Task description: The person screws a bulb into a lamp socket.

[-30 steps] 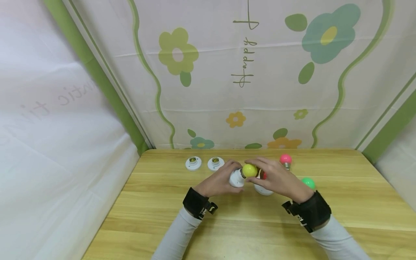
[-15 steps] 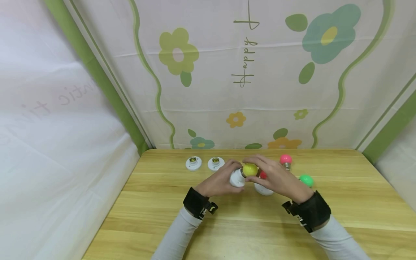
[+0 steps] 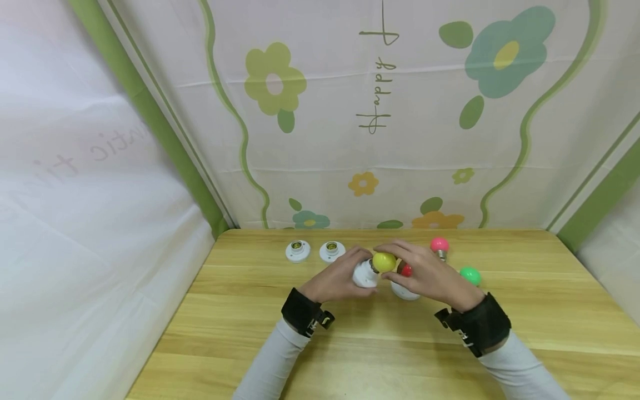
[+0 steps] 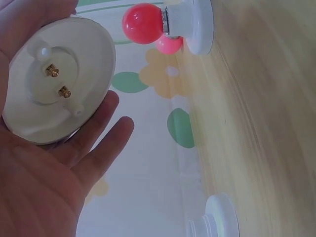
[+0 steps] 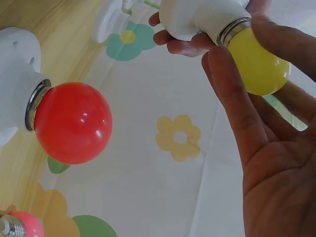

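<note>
My left hand [image 3: 339, 279] grips a white lamp holder [image 3: 364, 275] above the table. The left wrist view shows the holder's round underside [image 4: 94, 64], with two brass screws in it. A yellow light bulb [image 3: 384, 261] sits in the holder's socket, tilted towards the right; a metal band shows between them in the right wrist view. My right hand [image 3: 427, 273] holds the yellow bulb between thumb and fingers. Just beyond that hand, a red bulb [image 5: 74, 123] sits in another white lamp holder [image 3: 405, 291] on the table, partly hidden by the right hand in the head view.
Two white lamp holders, one at the left [image 3: 298, 253] and one beside it [image 3: 331, 253], stand near the table's back edge. A pink bulb [image 3: 439, 245] and a green bulb [image 3: 470, 275] lie to the right. Behind the table [image 3: 350, 355] hangs a flowered cloth [image 3: 320, 139].
The right fingers have shifted slightly around the yellow bulb. On the table the green bulb has rolled a little to the left and away. The left hand stays in place.
</note>
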The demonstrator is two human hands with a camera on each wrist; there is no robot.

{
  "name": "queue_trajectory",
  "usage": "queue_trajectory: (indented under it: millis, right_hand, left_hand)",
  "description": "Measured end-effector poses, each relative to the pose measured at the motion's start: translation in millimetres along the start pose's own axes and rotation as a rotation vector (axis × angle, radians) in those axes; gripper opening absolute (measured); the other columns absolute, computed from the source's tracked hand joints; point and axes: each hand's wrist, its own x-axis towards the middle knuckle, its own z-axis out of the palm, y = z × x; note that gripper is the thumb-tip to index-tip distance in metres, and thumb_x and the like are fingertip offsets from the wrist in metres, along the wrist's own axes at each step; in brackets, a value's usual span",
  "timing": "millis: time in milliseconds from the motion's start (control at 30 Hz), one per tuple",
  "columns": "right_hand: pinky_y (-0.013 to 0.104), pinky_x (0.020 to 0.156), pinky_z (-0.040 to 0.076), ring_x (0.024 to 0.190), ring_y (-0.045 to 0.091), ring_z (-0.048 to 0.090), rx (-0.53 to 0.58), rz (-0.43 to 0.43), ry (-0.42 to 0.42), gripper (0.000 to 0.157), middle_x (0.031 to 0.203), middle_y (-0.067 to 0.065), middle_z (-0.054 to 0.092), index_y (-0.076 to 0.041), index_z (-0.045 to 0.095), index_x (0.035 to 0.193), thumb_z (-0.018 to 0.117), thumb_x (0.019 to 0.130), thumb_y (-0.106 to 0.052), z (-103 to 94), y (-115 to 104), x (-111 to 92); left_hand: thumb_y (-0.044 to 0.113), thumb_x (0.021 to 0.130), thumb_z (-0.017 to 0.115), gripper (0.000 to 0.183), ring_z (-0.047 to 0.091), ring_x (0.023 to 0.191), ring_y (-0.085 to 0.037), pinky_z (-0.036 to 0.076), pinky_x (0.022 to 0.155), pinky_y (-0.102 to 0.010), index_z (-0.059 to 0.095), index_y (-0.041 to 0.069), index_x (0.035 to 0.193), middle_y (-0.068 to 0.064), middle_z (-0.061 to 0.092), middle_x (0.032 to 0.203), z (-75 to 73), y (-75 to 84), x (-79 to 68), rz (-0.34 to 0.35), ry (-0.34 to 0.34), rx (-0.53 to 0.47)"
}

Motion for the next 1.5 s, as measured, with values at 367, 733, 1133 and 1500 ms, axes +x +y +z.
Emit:
queue_trajectory:
  millis: [367, 733, 1133, 1500]
  right_hand:
    - [0.023, 0.063, 0.06, 0.075, 0.01, 0.069, -0.004, 0.051, -0.004, 0.061, 0.119, 0.013, 0.076, 0.0, 0.067, 0.135, 0.091, 0.084, -0.024, -0.3, -2.0, -0.8]
    - [0.04, 0.088, 0.065, 0.116, 0.026, 0.072, -0.017, -0.021, -0.006, 0.061, 0.135, 0.008, 0.069, -0.008, 0.065, 0.137, 0.092, 0.084, -0.017, 1.4, -3.2, 0.1]
    - [0.032, 0.08, 0.065, 0.105, 0.02, 0.076, -0.027, -0.014, -0.011, 0.063, 0.134, 0.011, 0.071, -0.006, 0.067, 0.138, 0.093, 0.082, -0.016, -0.4, -3.5, 0.0]
    - [0.031, 0.079, 0.065, 0.103, 0.018, 0.076, -0.074, 0.016, -0.013, 0.066, 0.131, 0.011, 0.072, -0.006, 0.065, 0.139, 0.092, 0.084, -0.031, 0.5, -4.9, 1.1]
  left_hand:
    - [0.031, 0.09, 0.088, 0.059, 0.056, 0.115, -0.009, 0.053, 0.096, -0.019, 0.06, 0.012, 0.139, -0.002, 0.06, 0.133, -0.4, 1.8, -0.2, 0.015, -0.014, 0.054]
    - [0.032, 0.09, 0.087, 0.063, 0.057, 0.12, -0.01, 0.054, 0.099, -0.021, 0.059, 0.011, 0.143, -0.003, 0.06, 0.139, -0.6, 1.0, -1.1, 0.029, -0.003, 0.067]
    - [0.033, 0.091, 0.087, 0.067, 0.057, 0.12, -0.009, 0.053, 0.101, -0.021, 0.057, 0.012, 0.147, -0.001, 0.06, 0.138, 0.9, 2.7, -0.3, 0.036, -0.02, 0.041]
    - [0.031, 0.092, 0.086, 0.065, 0.057, 0.119, -0.01, 0.053, 0.099, -0.02, 0.056, 0.012, 0.147, -0.003, 0.06, 0.139, 2.1, 1.5, -0.3, 0.024, -0.028, 0.052]
